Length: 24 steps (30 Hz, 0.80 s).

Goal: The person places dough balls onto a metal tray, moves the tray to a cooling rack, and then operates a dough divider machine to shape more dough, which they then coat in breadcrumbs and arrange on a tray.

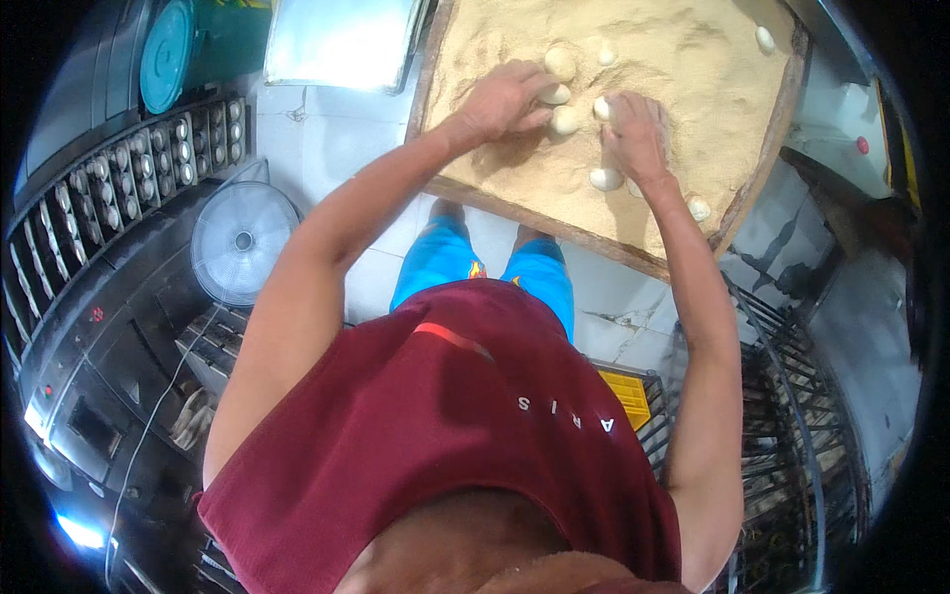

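A wooden-framed tray (566,224) in front of me holds a layer of pale yellow crumbs (683,69). My left hand (507,101) is in the crumbs, fingers curled round a pale dough ball (554,94). To its right, my right hand (638,134) has its fingers closed on another dough ball (602,108). Between the hands lies a loose dough ball (565,121), with a larger one (560,64) and a smaller one (606,56) beyond. A further ball (606,179) sits by my right wrist. Others rest near the right corners.
On the left stand a rack (129,178) of trays with round pieces and a round fan (243,241). A teal lidded bin (168,54) and a shiny metal sheet (341,40) are at the far left. Metal racks (782,416) and a yellow crate (627,396) are at the lower right.
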Tool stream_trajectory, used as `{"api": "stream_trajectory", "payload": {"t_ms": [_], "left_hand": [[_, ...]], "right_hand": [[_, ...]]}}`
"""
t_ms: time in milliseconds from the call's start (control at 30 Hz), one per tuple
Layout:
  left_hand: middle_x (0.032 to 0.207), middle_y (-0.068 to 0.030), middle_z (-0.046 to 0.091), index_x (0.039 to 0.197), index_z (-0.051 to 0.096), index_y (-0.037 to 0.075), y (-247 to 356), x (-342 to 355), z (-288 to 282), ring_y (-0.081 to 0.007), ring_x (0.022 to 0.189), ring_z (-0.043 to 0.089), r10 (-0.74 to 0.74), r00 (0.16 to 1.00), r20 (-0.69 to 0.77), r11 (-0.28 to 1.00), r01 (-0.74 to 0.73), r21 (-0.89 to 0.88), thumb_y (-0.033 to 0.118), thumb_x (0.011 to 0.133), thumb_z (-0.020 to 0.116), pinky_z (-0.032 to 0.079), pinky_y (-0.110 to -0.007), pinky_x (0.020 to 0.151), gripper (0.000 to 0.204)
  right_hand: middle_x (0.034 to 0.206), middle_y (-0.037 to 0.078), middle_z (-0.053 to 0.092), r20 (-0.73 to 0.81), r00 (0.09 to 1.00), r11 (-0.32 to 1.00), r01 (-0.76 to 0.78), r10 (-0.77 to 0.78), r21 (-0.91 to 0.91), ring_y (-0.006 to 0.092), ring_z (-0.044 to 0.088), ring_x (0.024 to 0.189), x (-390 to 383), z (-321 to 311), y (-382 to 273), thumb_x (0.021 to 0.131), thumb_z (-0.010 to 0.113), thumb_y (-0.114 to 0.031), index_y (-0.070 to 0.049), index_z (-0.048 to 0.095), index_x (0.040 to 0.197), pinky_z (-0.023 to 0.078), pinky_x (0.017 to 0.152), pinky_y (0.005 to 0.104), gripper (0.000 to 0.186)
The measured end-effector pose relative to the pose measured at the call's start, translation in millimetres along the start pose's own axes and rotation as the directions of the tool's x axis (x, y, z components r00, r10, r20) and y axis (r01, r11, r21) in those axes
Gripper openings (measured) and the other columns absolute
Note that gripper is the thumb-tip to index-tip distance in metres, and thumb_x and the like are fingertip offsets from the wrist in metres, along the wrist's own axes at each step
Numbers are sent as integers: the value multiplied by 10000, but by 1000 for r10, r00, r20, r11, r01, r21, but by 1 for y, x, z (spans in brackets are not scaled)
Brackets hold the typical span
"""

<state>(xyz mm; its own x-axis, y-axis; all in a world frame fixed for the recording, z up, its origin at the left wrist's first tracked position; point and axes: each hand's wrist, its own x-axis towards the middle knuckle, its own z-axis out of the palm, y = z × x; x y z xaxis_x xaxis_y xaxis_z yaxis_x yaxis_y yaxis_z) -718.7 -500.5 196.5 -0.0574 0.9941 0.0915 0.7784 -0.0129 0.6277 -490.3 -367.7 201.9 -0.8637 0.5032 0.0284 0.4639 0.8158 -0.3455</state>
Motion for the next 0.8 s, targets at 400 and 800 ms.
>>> {"api": "stream_trajectory", "payload": {"t_ms": [400,800], "left_hand": [[1294,-122,570,1234,584,122,-8,-44,11,-354,1202,529,-86,995,-53,979,74,-187,181,774,785,438,-449,1016,506],[1294,-57,587,1251,614,164,-14,-57,15,-286,1222,517,82,985,152,996,-86,22,214,820,745,403,-422,1021,453]], "right_hand": [[1250,110,582,-32,993,993,-113,113,16,318,523,1165,2,0,-6,781,745,-160,-113,603,1252,377,1012,444,494],[1225,70,580,107,994,998,-14,7,65,294,522,1143,-35,34,-69,746,765,-183,-104,602,1210,368,970,472,498]]}}
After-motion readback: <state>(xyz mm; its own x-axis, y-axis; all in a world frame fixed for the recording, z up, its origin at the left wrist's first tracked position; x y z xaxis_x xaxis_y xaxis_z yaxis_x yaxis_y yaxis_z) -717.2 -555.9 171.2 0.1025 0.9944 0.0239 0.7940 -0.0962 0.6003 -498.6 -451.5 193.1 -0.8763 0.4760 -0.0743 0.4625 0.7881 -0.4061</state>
